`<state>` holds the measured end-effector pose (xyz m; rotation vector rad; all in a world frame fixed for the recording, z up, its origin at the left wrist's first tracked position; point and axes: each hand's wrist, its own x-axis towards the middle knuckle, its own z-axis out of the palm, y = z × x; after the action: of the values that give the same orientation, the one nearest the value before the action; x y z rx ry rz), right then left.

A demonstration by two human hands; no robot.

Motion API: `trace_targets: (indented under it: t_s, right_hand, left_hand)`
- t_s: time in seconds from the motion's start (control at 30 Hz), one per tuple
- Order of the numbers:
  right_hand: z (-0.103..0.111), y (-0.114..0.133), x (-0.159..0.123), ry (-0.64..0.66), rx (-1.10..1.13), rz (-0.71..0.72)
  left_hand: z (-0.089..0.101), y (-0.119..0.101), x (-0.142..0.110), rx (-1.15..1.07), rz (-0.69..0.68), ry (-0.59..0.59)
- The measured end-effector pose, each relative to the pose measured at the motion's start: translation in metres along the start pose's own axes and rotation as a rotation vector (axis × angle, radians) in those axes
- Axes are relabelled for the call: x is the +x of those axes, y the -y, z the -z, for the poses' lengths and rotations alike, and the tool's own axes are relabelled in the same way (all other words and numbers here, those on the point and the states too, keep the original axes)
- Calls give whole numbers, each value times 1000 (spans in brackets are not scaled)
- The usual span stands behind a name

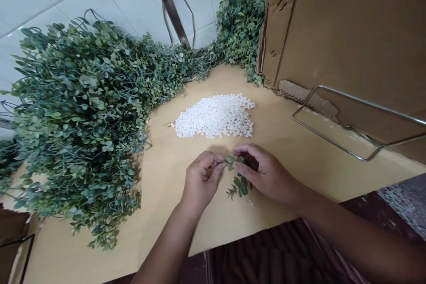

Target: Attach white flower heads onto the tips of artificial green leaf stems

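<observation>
Over the front part of the table, a small artificial leafy sprig hangs between my two hands. My left hand is closed, its thumb and fingertips pinching the stem end of the sprig. From the other side, my right hand grips the leaves between thumb and fingers. Part of the sprig is hidden behind the right fingers. Just beyond both hands lies a pile of small white beads. A tiny white scrap rests on the table below the sprig.
A large heap of artificial greenery covers the left side, with more foliage at the back. On the right stands a cardboard box, with a bent metal wire frame before it. A metal strap leans against the tiled wall.
</observation>
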<state>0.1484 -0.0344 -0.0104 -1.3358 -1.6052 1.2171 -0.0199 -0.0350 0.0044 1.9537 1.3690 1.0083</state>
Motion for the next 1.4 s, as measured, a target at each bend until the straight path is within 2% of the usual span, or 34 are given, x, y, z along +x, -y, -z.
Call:
trace_targets:
  t_s: [0.2,0.3,0.37,0.53,0.7,0.77,1.03,1.3,1.4]
  right_hand:
    - [1,1,-4,-27,-267,183]
    - [0,3,-3,8,-292,195]
    - [1,4,-2,32,-224,155]
    - [10,9,1,212,80,-22]
    - [19,9,4,224,494,-222]
    - [19,8,4,268,582,-274]
    - [12,7,5,454,562,-256]
    - [15,12,6,498,579,-292]
    - [12,12,5,477,576,-280]
  left_hand:
    - [0,-4,-1,35,-21,-22]
    - [0,-7,-1,52,-40,-27]
    - [1,-8,-2,51,-46,-24]
    - [3,-10,-3,10,-62,-7]
    - [2,-13,-3,-40,-137,-20]
    - [2,-13,-3,-46,-165,-13]
    - [0,-11,-3,-23,-162,-94]
    - [-2,-7,-1,51,-186,-139]
    - [-3,-7,0,45,-181,-154]
